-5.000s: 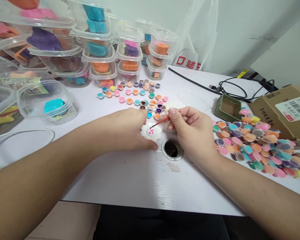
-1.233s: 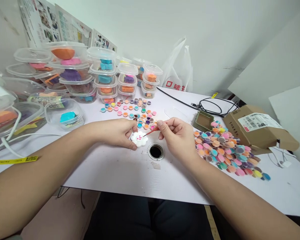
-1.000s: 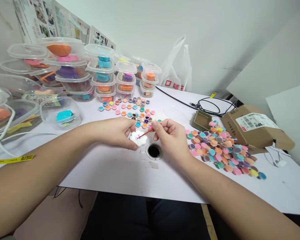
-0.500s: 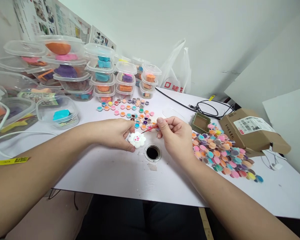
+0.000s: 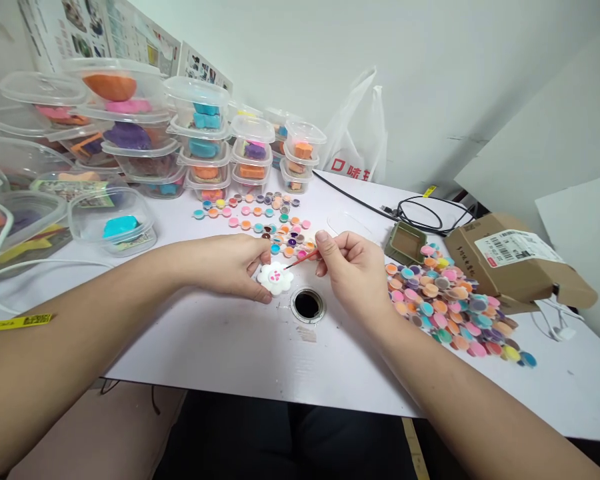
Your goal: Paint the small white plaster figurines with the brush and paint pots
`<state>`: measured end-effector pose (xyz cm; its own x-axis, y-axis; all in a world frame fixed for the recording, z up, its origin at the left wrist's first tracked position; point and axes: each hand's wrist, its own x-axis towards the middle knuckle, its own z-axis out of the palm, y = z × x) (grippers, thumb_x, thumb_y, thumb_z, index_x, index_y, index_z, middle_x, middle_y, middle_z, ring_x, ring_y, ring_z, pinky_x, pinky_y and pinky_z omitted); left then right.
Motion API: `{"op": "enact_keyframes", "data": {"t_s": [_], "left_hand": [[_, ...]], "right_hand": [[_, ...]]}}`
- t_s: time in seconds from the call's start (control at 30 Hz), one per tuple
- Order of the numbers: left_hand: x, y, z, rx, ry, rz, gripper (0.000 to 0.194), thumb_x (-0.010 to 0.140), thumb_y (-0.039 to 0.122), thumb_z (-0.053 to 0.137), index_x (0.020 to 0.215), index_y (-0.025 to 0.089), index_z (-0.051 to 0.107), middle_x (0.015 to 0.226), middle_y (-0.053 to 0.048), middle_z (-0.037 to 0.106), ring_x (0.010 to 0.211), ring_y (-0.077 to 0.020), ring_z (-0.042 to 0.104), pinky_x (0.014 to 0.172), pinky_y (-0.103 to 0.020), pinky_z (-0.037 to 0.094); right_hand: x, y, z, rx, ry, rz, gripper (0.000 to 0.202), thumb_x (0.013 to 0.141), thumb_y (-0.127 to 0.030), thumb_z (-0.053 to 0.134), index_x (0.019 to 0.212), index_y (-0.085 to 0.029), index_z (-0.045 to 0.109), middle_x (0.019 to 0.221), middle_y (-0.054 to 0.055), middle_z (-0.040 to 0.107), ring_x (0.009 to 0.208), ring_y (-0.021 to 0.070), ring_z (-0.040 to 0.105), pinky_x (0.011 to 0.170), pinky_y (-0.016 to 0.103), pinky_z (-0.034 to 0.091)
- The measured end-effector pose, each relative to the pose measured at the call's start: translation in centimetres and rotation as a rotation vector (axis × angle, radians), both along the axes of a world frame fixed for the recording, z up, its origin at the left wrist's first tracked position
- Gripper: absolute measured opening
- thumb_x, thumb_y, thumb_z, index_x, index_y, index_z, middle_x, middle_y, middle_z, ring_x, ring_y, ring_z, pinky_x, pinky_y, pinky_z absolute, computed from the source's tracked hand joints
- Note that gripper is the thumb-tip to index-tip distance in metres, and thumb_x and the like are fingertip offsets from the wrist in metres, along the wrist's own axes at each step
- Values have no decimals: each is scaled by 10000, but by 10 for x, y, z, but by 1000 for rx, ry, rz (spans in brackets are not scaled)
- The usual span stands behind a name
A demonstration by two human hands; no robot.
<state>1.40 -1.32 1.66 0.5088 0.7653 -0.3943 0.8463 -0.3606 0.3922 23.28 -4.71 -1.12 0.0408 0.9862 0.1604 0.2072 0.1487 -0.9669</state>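
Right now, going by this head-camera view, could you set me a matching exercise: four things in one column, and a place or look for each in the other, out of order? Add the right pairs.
Things:
1. Flower-shaped piece
2. Paintbrush
3. Cardboard box
4. Plastic bag

Places and looks:
A. Brown, bearing a white label
B. Whitish, marked in red
C. In the right hand
D. Between thumb and fingers of the left hand

Pairs: 1-D, 2-C, 3-A, 4-B

Flower piece white, pink-spotted mid-face; brush red, seemingly dark-tipped; tabletop whitish; carton brown.
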Motion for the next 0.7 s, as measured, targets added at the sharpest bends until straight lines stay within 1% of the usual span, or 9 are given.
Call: {"op": "enact_keyframes", "data": {"t_s": [0.17, 0.27, 0.43, 0.53, 0.63, 0.7], "left_hand": [[0, -1, 1, 8, 17, -1, 496, 713, 626, 717, 952, 249, 502, 849, -1, 653, 714, -195, 586, 573, -305, 389], [0, -1, 1, 12, 24, 1, 528, 709, 654, 712, 976, 250, 503, 866, -5, 659, 724, -199, 591, 574, -304, 389], [0, -1, 0, 19, 29, -1, 511, 712, 639, 718, 968, 247, 512, 845, 0, 658, 712, -197, 588, 564, -302, 381], [1, -1, 0, 13, 23, 1, 493, 716, 627, 720, 950, 246, 513, 833, 4, 656, 706, -194, 589, 563, -303, 384], [0, 0, -1, 8, 15, 5, 485, 718, 611, 727, 958, 247, 515, 840, 9, 657, 706, -189, 592, 565, -302, 387], [0, 0, -1, 9, 12, 8, 489, 718, 609, 731, 969, 249, 516, 840, 12, 656, 706, -189, 595, 565, -303, 391]], "right_hand": [[7, 1, 6, 67, 16, -53, 477, 820, -632, 744, 704, -185, 627, 546, 5, 652, 483, 109, 562, 483, 228, 409], [10, 1, 9, 64, 2, -61, 478, 829, -627, 740, 716, -175, 635, 531, 4, 645, 470, 97, 550, 478, 217, 393], [10, 3, 6, -38, -60, 26, 477, 836, -628, 730, 744, -166, 657, 545, 6, 659, 432, 74, 492, 441, 211, 341], [8, 4, 2, -71, -53, 55, 450, 848, -598, 734, 774, -158, 670, 554, 5, 664, 447, 71, 503, 445, 199, 341], [7, 4, 2, -68, -36, 74, 422, 853, -566, 744, 797, -153, 679, 566, -1, 664, 460, 69, 512, 451, 193, 348], [8, 4, 4, -45, -22, 79, 429, 850, -578, 742, 804, -156, 681, 576, -7, 663, 445, 66, 495, 445, 200, 349]]}}
